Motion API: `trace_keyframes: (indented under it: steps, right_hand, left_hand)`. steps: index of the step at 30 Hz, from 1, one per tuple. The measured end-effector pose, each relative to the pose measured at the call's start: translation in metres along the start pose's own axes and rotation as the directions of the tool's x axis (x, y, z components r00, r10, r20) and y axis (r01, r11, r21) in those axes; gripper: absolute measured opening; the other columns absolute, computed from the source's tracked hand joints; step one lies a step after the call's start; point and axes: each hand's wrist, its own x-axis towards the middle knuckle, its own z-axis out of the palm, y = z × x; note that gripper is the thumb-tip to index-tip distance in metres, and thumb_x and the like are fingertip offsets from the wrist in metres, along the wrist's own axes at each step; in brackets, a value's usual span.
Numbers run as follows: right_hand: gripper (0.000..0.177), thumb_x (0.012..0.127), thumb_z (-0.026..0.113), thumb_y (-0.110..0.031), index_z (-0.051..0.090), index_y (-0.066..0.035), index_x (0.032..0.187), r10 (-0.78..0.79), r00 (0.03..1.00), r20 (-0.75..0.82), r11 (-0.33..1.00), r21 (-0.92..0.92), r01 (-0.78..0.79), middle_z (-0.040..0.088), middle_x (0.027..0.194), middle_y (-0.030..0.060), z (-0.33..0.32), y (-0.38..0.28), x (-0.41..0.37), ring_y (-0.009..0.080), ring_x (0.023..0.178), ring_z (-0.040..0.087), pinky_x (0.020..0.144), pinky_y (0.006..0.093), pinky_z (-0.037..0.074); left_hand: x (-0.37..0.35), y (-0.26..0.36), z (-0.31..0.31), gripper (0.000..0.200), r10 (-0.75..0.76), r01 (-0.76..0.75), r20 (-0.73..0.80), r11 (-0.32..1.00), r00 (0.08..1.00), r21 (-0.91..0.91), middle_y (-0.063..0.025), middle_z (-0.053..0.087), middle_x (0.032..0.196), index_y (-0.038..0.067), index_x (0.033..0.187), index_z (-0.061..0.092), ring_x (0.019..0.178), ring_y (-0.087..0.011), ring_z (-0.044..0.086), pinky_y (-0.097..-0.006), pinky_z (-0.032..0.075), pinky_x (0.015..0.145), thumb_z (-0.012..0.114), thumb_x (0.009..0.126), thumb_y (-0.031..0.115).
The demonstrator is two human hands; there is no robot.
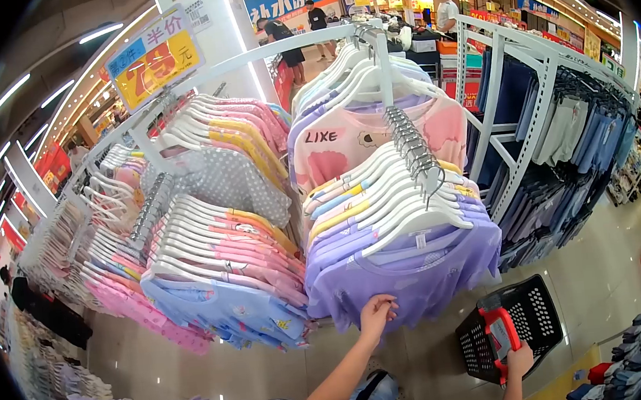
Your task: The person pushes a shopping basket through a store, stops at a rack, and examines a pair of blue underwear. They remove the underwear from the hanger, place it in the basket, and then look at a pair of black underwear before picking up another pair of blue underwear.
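My left hand [378, 313] is at the front of a purple shirt [418, 268], the foremost one on a row of white hangers. Its fingers are curled together near the fabric; whether they pinch any of it is too small to tell. My right hand [519, 358] is wrapped round the red handle [502, 329] of a black shopping basket [541, 306], low at the right. Beside the purple shirt hangs a row with a light blue shirt [219, 308] in front. Behind it hangs a pink shirt [376, 138] marked "LIKE".
A white metal rack [269, 50] carries the clothes, with a yellow price sign [154, 62] on top. Jeans and trousers [559, 133] hang on a rack at the right. Folded clothes [631, 356] lie at the lower right. Several people stand in the background.
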Motion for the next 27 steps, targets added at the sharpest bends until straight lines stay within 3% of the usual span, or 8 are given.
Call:
trace_keyframes:
  steps: [3, 6, 11, 17, 19, 21, 22, 27]
  right_hand:
    - [0.015, 0.063, 0.056, -0.013, 0.059, -0.006, 0.076, 0.027, 0.999, 0.019, 1.000, -0.010, -0.027, 0.059, 0.070, 0.0148, -0.003, -0.003, -0.002, 0.0330, 0.068, 0.058, 0.058, 0.0412, 0.045]
    - [0.015, 0.063, 0.055, -0.012, 0.058, -0.006, 0.076, 0.000, 1.000, 0.000, 0.999, -0.036, 0.000, 0.059, 0.068, 0.0151, 0.002, 0.002, 0.004, 0.0332, 0.066, 0.057, 0.059, 0.0417, 0.044]
    - [0.014, 0.064, 0.055, -0.015, 0.059, -0.007, 0.075, -0.018, 0.999, -0.034, 0.998, -0.059, 0.016, 0.059, 0.067, 0.0150, 0.005, 0.006, 0.005, 0.0326, 0.066, 0.058, 0.059, 0.0419, 0.045]
    - [0.018, 0.063, 0.059, -0.019, 0.060, -0.008, 0.076, 0.001, 0.998, -0.059, 0.998, -0.055, -0.004, 0.059, 0.067, 0.0150, 0.005, 0.004, 0.007, 0.0322, 0.065, 0.058, 0.058, 0.0409, 0.046]
    - [0.019, 0.063, 0.059, -0.020, 0.060, -0.008, 0.077, 0.011, 0.999, -0.044, 0.998, -0.056, -0.013, 0.060, 0.068, 0.0150, 0.005, 0.005, 0.007, 0.0321, 0.065, 0.059, 0.058, 0.0407, 0.046]
    - [0.019, 0.062, 0.060, -0.020, 0.060, -0.008, 0.077, 0.016, 0.999, -0.034, 0.998, -0.060, -0.018, 0.060, 0.068, 0.0150, 0.004, 0.003, 0.009, 0.0320, 0.065, 0.059, 0.058, 0.0405, 0.046]
    - [0.020, 0.062, 0.060, -0.021, 0.059, -0.007, 0.077, 0.019, 0.999, -0.036, 0.998, -0.065, -0.021, 0.060, 0.068, 0.0150, 0.003, 0.001, 0.007, 0.0319, 0.065, 0.059, 0.057, 0.0404, 0.046]
    - [0.021, 0.061, 0.063, -0.022, 0.059, -0.008, 0.075, 0.000, 0.996, -0.090, 0.997, -0.079, -0.007, 0.059, 0.066, 0.0146, 0.014, 0.009, 0.007, 0.0323, 0.062, 0.058, 0.055, 0.0408, 0.045]
  left_hand:
    - [0.002, -0.011, 0.021, 0.016, -0.039, 0.039, 0.050, 0.999, 0.998, -0.004, -0.0039, 0.059, 0.079, 0.005, 0.094, 0.056, 0.061, -0.0075, 0.052, -0.0188, 0.040, 0.055, 0.043, 0.083, 0.006]
    - [0.001, -0.033, 0.045, 0.016, -0.107, 0.092, 0.246, 0.993, 0.963, 0.071, -0.0002, 0.058, 0.080, 0.007, 0.095, 0.055, 0.065, -0.0066, 0.051, -0.0190, 0.040, 0.058, 0.043, 0.084, 0.008]
    - [-0.023, -0.048, 0.065, 0.016, -0.186, 0.174, 0.363, 0.983, 0.913, 0.066, -0.0006, 0.056, 0.080, 0.008, 0.096, 0.054, 0.064, -0.0070, 0.051, -0.0198, 0.042, 0.059, 0.043, 0.085, 0.009]
    - [-0.004, -0.003, 0.049, 0.023, 0.243, -0.268, 0.134, 0.940, 0.961, 0.212, -0.0047, 0.056, 0.083, 0.004, 0.100, 0.053, 0.066, -0.0081, 0.052, -0.0218, 0.043, 0.058, 0.046, 0.078, 0.000]
    - [0.003, 0.028, 0.045, 0.027, 0.461, -0.445, 0.066, 0.795, 0.885, 0.412, -0.0078, 0.054, 0.091, 0.003, 0.101, 0.052, 0.067, -0.0094, 0.052, -0.0228, 0.044, 0.059, 0.049, 0.074, -0.001]
    - [0.001, 0.068, 0.051, 0.031, 0.702, -0.608, 0.049, 0.579, 0.711, 0.543, -0.0103, 0.051, 0.100, 0.003, 0.102, 0.051, 0.067, -0.0120, 0.053, -0.0234, 0.043, 0.058, 0.051, 0.071, -0.001]
    - [0.004, 0.080, 0.050, 0.035, 0.751, -0.662, 0.062, 0.536, 0.657, 0.525, -0.0111, 0.048, 0.106, 0.004, 0.104, 0.050, 0.067, -0.0146, 0.053, -0.0241, 0.044, 0.058, 0.052, 0.070, -0.002]
    - [0.014, 0.100, 0.051, 0.033, 0.740, -0.626, 0.037, 0.540, 0.671, 0.563, -0.0106, 0.048, 0.106, 0.004, 0.102, 0.050, 0.068, -0.0172, 0.054, -0.0261, 0.045, 0.060, 0.052, 0.070, -0.001]
